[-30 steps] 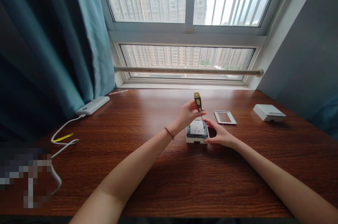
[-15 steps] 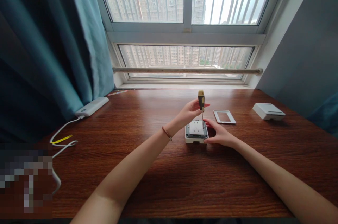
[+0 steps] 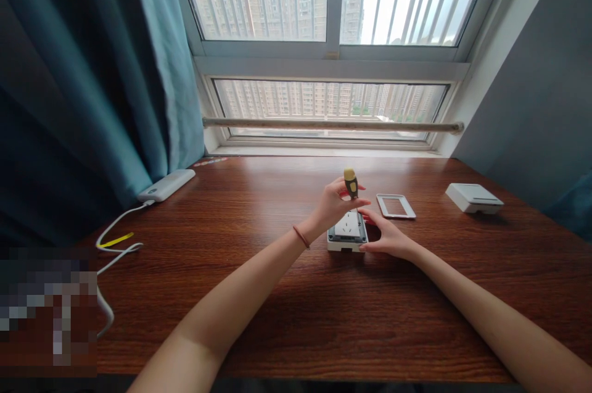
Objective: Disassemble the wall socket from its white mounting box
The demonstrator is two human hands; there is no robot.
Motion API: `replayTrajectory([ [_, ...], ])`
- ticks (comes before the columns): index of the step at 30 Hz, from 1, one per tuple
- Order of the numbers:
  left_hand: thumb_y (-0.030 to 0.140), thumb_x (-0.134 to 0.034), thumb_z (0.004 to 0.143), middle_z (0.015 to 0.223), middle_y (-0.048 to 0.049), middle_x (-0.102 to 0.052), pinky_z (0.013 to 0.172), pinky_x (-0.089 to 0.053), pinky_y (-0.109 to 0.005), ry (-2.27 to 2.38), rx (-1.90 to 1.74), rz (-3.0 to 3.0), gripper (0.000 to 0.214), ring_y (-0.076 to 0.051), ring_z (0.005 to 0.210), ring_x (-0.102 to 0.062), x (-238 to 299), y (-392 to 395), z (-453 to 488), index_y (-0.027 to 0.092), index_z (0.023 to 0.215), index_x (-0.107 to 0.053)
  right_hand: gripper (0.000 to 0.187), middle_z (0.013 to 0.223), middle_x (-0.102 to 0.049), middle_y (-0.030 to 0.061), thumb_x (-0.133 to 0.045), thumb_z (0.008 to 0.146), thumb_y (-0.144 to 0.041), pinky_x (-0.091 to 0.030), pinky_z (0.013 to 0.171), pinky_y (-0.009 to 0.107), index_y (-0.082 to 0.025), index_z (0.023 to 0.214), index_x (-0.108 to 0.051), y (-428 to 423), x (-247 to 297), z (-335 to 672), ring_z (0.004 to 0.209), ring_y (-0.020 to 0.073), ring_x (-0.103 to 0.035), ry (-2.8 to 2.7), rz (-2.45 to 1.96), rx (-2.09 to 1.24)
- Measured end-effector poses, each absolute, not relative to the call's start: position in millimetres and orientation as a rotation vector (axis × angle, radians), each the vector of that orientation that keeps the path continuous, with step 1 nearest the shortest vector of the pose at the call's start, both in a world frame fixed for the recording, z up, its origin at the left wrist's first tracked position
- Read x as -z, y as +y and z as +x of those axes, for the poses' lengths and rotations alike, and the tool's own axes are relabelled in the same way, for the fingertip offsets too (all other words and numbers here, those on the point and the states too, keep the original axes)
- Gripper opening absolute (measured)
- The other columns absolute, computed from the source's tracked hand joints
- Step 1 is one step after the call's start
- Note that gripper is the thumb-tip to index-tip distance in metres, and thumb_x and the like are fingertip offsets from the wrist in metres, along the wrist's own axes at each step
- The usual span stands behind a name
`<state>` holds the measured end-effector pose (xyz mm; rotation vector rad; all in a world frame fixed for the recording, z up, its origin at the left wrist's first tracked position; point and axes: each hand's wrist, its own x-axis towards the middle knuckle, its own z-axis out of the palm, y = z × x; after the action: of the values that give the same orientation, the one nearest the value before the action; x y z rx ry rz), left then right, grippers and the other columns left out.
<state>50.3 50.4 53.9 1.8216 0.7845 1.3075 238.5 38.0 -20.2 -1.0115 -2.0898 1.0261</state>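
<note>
My left hand (image 3: pixel 337 203) is closed round a screwdriver (image 3: pixel 351 183) with a black and yellow handle. The screwdriver stands nearly upright, its shaft pointing down at the right side of a wall socket (image 3: pixel 348 226). That socket has a white face with slots, a dark grey surround and a white box below. My right hand (image 3: pixel 387 237) grips the socket's right side between thumb and fingers. Just beyond the right hand lies a white rectangular cover frame (image 3: pixel 396 206), flat on the table. The screwdriver's tip is too small to make out clearly.
A second white box (image 3: pixel 474 198) rests at the right of the brown wooden table (image 3: pixel 277 319). On the left are a white power strip (image 3: pixel 167 185), its white cable (image 3: pixel 111 225) and a yellow strip (image 3: pixel 117 240). Behind the table stands a window with a rail (image 3: pixel 333 125); a blue curtain (image 3: pixel 152 72) hangs left.
My left hand and the screwdriver handle have tilted and come slightly lower over the socket. My right hand keeps its hold. The whole view has shifted a little.
</note>
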Motion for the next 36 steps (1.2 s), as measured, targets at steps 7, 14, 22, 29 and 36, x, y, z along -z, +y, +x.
replayTrajectory([
  [7,0.025,-0.064,0.073,0.097,-0.0099,-0.06,0.079,-0.043,-0.032,0.676,-1.097,1.64,0.038,-0.018,0.091,-0.056,-58,50,53,0.013,0.106,-0.049,0.089,0.133,-0.043,0.0119,-0.078,0.057,-0.035,-0.032,0.105,0.046,-0.021,0.133,-0.033,41,26,241,0.122,0.0279,-0.042,-2.082,-1.012,-1.041],
  [14,0.014,-0.062,0.073,0.1,-0.0117,-0.065,0.075,-0.043,-0.028,0.499,-0.939,1.585,0.043,-0.017,0.092,-0.059,-70,48,41,0.016,0.111,-0.04,0.09,0.134,-0.043,0.0113,-0.078,0.057,-0.036,-0.033,0.104,0.046,-0.022,0.133,-0.034,42,27,242,0.122,0.0289,-0.043,-2.081,-1.008,-1.04],
  [22,0.028,-0.07,0.066,0.082,-0.0081,-0.066,0.072,-0.047,-0.03,0.806,-1.175,1.809,0.035,-0.019,0.08,-0.063,-56,51,46,0.013,0.094,-0.055,0.089,0.135,-0.041,0.0114,-0.078,0.057,-0.035,-0.033,0.105,0.044,-0.021,0.133,-0.033,41,26,240,0.122,0.0276,-0.042,-2.082,-1.007,-1.035],
  [29,0.033,-0.068,0.07,0.084,-0.0075,-0.065,0.073,-0.047,-0.03,0.905,-1.279,1.836,0.042,-0.017,0.078,-0.061,-51,48,54,0.013,0.103,-0.054,0.088,0.135,-0.041,0.0107,-0.078,0.058,-0.034,-0.032,0.105,0.045,-0.022,0.133,-0.033,39,24,240,0.122,0.027,-0.042,-2.079,-1.001,-1.047],
  [36,0.015,-0.064,0.071,0.103,-0.0136,-0.063,0.084,-0.043,-0.033,0.571,-1.076,1.507,0.041,-0.019,0.097,-0.059,-62,52,46,0.013,0.107,-0.044,0.089,0.132,-0.044,0.0104,-0.077,0.057,-0.036,-0.033,0.104,0.047,-0.023,0.133,-0.034,38,23,240,0.122,0.029,-0.042,-2.07,-1.017,-1.05],
])
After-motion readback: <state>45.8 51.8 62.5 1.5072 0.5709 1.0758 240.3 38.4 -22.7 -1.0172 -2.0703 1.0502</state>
